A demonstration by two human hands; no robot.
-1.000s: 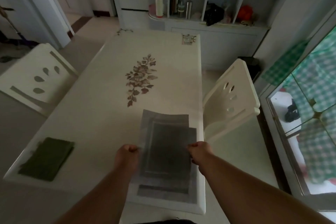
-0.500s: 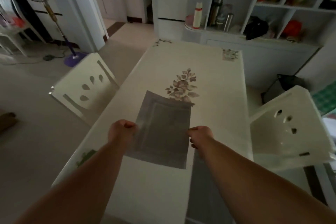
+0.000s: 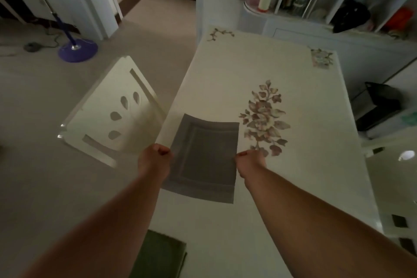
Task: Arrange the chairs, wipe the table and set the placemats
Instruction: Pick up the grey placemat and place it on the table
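Note:
A grey placemat hangs just over the left part of the white table, beside the printed flower spray. My left hand grips its left edge and my right hand grips its right edge, both fisted. A folded dark green cloth lies on the table near me, partly behind my left forearm. A white chair with leaf cut-outs stands at the table's left side. Another white chair shows only partly at the right edge.
A standing fan's purple base and cable sit on the floor far left. White shelving with bottles and flasks stands behind the table's far end. A dark bin sits on the floor to the right.
Both hands lifted one placemat off the stack at the table's near right and carried it left and forward, toward the left chair. My view swung left.

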